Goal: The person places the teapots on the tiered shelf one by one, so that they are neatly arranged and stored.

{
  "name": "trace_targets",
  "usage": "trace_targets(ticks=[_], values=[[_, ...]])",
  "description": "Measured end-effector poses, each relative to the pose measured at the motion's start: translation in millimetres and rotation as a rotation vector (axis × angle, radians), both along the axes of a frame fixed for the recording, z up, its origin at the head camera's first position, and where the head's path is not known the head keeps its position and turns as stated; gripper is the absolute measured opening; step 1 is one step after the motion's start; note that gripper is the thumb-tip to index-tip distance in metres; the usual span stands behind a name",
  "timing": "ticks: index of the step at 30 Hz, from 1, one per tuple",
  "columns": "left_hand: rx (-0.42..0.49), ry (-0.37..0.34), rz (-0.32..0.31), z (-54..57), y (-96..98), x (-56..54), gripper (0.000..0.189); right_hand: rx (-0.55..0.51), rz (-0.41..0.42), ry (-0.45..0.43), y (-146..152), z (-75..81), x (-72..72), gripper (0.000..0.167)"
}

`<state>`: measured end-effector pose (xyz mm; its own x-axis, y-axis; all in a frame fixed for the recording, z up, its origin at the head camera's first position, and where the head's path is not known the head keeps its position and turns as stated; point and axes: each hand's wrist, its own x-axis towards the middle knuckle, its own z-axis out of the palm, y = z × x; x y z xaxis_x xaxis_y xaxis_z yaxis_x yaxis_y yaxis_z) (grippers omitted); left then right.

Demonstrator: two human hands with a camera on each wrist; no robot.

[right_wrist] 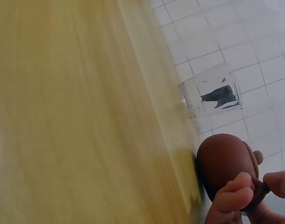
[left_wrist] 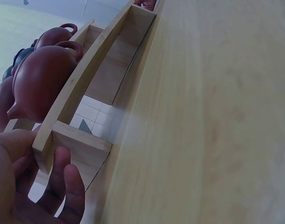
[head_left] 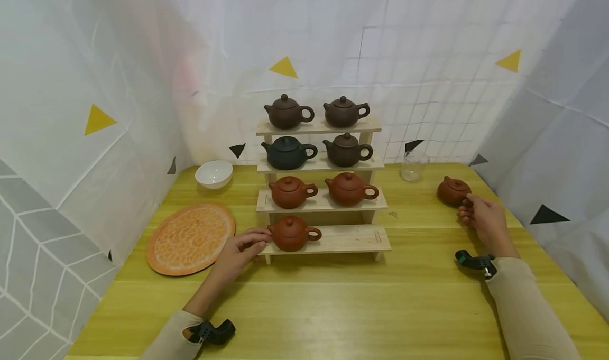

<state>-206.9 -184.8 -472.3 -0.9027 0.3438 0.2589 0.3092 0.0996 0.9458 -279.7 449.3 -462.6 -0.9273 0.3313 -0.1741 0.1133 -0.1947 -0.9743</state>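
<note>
At the right side of the table, a small reddish-brown clay teapot [head_left: 453, 191] sits with its lid knob up. My right hand [head_left: 485, 220] pinches it at the handle side; in the right wrist view, thumb and fingers close on a small part jutting from the teapot [right_wrist: 224, 158]. My left hand [head_left: 240, 251] holds the left end of the lowest step of a wooden display stand [head_left: 347, 239]. In the left wrist view, fingers [left_wrist: 63, 182] curl beneath that board. Right beside this hand stands a red clay teapot [head_left: 290, 234], its spout toward the fingers.
Higher steps carry red teapots [head_left: 287, 193] and dark ones, including a dark green teapot [head_left: 287, 154]. A clear glass [head_left: 414, 167] stands behind the right-hand teapot. On the left are a white bowl [head_left: 214, 175] and a round orange mat [head_left: 192, 238]. White sheeting [head_left: 328, 32] encloses the table.
</note>
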Motion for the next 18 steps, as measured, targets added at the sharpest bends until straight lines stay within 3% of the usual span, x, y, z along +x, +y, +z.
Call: trace_targets(ticks=[6,18], values=[[0.004,-0.002,-0.002,-0.7,0.0,-0.6,0.019,0.006,-0.015,0.024,-3,8.5,2.2,0.033],[-0.003,-0.022,0.004,0.0,-0.4,-0.5,0.020,0.094,0.009,0.010,-17,41.0,12.0,0.036]])
